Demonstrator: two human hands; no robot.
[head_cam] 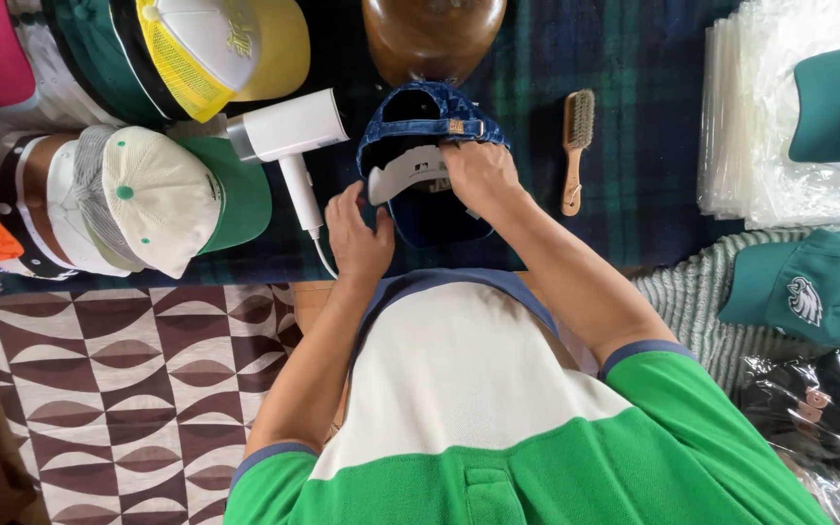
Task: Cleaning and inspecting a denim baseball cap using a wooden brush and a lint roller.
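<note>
Shaping step: right hand (pixel 478 175) pinches a white insert (pixel 405 173) inside the upturned blue denim cap (pixel 430 209), left hand (pixel 357 238) grips its edge; seating the insert needs steady counter-pressure.

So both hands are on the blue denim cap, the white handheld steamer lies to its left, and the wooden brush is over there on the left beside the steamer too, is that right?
Not quite. The head view shows the wooden brush lying to the right of the blue denim cap, not beside the white steamer. The rest holds: the left hand and right hand are both on the cap, with the steamer to its left.
</note>
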